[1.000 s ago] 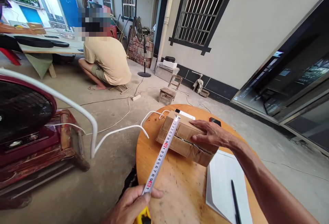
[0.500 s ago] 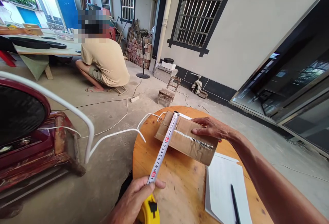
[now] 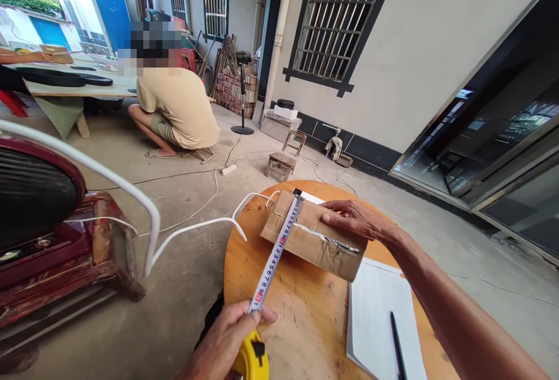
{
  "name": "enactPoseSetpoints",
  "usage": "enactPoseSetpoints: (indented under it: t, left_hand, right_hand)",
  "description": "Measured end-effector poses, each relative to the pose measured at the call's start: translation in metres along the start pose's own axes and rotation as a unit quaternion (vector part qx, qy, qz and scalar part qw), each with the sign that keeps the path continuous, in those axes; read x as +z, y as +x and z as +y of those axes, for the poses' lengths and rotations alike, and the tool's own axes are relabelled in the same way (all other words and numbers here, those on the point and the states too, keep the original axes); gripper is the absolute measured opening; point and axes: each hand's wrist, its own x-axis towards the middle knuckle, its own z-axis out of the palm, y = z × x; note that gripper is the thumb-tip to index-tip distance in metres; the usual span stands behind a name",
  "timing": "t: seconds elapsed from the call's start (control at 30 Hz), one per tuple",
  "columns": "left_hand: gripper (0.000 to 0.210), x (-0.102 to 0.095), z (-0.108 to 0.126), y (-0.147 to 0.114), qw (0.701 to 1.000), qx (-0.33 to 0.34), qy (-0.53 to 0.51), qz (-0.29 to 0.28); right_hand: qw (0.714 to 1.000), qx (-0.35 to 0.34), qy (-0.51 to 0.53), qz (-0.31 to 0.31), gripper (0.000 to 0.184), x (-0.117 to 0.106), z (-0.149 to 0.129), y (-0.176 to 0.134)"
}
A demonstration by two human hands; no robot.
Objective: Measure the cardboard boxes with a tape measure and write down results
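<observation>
My left hand (image 3: 231, 330) grips a yellow tape measure (image 3: 257, 359) near the front of a round wooden table (image 3: 301, 316). From its case the metal blade stretches away from me, between my thumb and fingers, and lies across the left part of a brown cardboard box (image 3: 317, 243). The blade's hooked end is by the box's far edge. On the box's far right side rests my right hand (image 3: 356, 218), thumb on top and fingers over the far edge, holding it. A torn whitish strip runs along the box's top.
White paper sheets (image 3: 378, 316) with a black pen (image 3: 396, 342) lie at the table's right. A bent white tube (image 3: 131, 188) and a dark red machine (image 3: 39, 194) stand left. Beyond are a small chair (image 3: 283, 162), a fan (image 3: 243, 92) and a seated person (image 3: 177, 103).
The box and tape have shifted very slightly toward me and left. Both hands keep their holds.
</observation>
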Motion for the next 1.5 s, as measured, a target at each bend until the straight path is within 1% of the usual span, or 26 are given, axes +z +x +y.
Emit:
enactPoseSetpoints:
  t: [0.07,0.17,0.33,0.4,0.47,0.57,0.63,0.7,0.73,0.8,0.83,0.87,0.93,1.0,1.07,1.17,1.27,1.4,1.5]
  left_hand:
    - [0.034,-0.001,-0.001,-0.001,1.000,0.005,0.012,0.005]
    - [0.037,-0.001,-0.005,0.002,1.000,0.003,0.005,0.008]
    - [0.038,0.003,-0.005,0.009,1.000,0.011,0.006,0.023]
    - [0.038,0.000,-0.003,0.007,0.998,0.021,0.028,0.043]
    - [0.039,-0.008,-0.003,0.003,0.997,0.036,0.055,0.049]
    - [0.043,-0.026,-0.010,-0.004,0.993,0.052,0.101,0.019]
    - [0.041,-0.038,-0.015,-0.007,0.988,0.053,0.143,-0.008]
    - [0.037,-0.047,-0.013,-0.007,0.977,0.066,0.198,-0.044]
    - [0.036,-0.050,-0.008,-0.007,0.968,0.079,0.232,-0.064]
    - [0.034,-0.050,0.009,-0.004,0.942,0.106,0.305,-0.092]
    - [0.033,-0.049,0.021,-0.002,0.927,0.123,0.338,-0.106]
    - [0.033,-0.047,0.035,0.000,0.914,0.138,0.367,-0.107]
    - [0.031,-0.042,0.063,0.005,0.878,0.170,0.423,-0.147]
    - [0.033,-0.038,0.089,0.011,0.847,0.164,0.478,-0.166]
    - [0.035,-0.037,0.111,0.017,0.814,0.159,0.526,-0.188]
    - [0.031,-0.040,0.135,0.026,0.797,0.164,0.541,-0.215]
    - [0.031,-0.048,0.151,0.036,0.775,0.174,0.556,-0.246]
    - [0.032,-0.058,0.163,0.052,0.748,0.208,0.569,-0.270]
    - [0.030,-0.061,0.167,0.063,0.746,0.212,0.565,-0.280]
  right_hand:
    - [1.000,-0.001,-0.018,0.014,0.054,0.001,-0.002,0.000]
    - [0.999,-0.013,-0.031,0.019,0.053,0.001,-0.006,-0.001]
    - [0.997,-0.040,-0.056,0.026,0.057,0.002,-0.007,-0.002]
    - [0.997,-0.040,-0.064,0.033,0.058,0.003,-0.005,-0.002]
    - [0.996,-0.038,-0.073,0.041,0.058,0.004,-0.004,-0.002]
    - [0.994,-0.041,-0.086,0.045,0.059,0.006,-0.004,-0.003]
    - [0.995,-0.044,-0.077,0.045,0.059,0.006,-0.005,-0.004]
    - [0.996,-0.045,-0.059,0.043,0.057,0.006,-0.007,-0.006]
    - [0.997,-0.041,-0.051,0.042,0.056,0.007,-0.008,-0.007]
    - [0.998,-0.029,-0.040,0.041,0.054,0.008,-0.009,-0.010]
    - [0.998,-0.024,-0.038,0.042,0.053,0.008,-0.010,-0.011]
    - [0.998,-0.022,-0.037,0.044,0.053,0.009,-0.010,-0.013]
    - [0.998,-0.027,-0.039,0.047,0.051,0.011,-0.012,-0.015]
    - [0.998,-0.032,-0.041,0.047,0.051,0.013,-0.013,-0.018]
    - [0.997,-0.037,-0.043,0.047,0.051,0.015,-0.014,-0.020]
    - [0.996,-0.049,-0.043,0.056,0.049,0.017,-0.014,-0.021]
    - [0.996,-0.049,-0.040,0.059,0.048,0.018,-0.013,-0.020]
    - [0.996,-0.052,-0.041,0.054,0.048,0.019,-0.011,-0.019]
    - [0.996,-0.055,-0.041,0.058,0.048,0.020,-0.010,-0.018]
